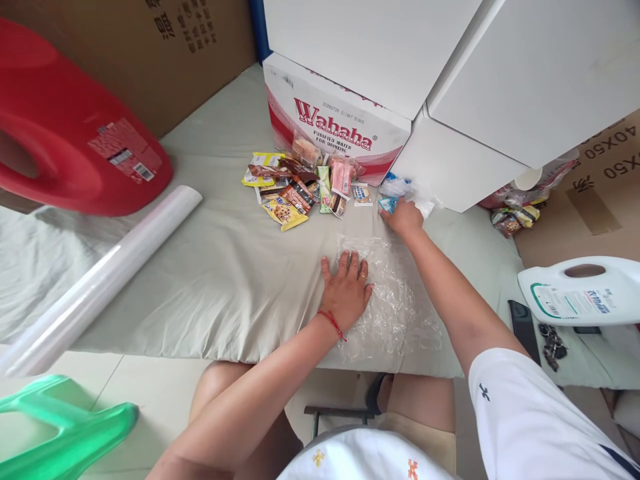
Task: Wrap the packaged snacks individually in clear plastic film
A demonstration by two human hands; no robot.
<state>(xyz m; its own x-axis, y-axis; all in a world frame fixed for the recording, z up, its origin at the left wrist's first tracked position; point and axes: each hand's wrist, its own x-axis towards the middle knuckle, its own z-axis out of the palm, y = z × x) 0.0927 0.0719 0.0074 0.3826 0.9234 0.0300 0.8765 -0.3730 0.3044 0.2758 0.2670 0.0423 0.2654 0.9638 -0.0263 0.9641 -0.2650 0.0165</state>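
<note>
My left hand (345, 290) lies flat, fingers spread, on the left edge of a crumpled clear plastic bag (390, 300) spread over the cloth. A red string bracelet (331, 323) is round its wrist. Farther out, my right hand (407, 219) has its thumb and fingers closed at a small blue-and-white packet (388, 204); its fingertips are partly hidden. Crinkled clear plastic (425, 203) lies just beyond that hand. To its left is a pile of wrapped snacks, among them a yellow cookie packet (285, 213), a pink packet (342, 175) and a green packet (325, 185).
A Wahaha water carton (335, 120) stands behind the snacks, against white boxes (360, 40). At left are a red jug (75, 127) and a roll of clear film (110, 273). A white detergent bottle (585, 290), a phone (523, 327) and keys (553, 347) lie at right.
</note>
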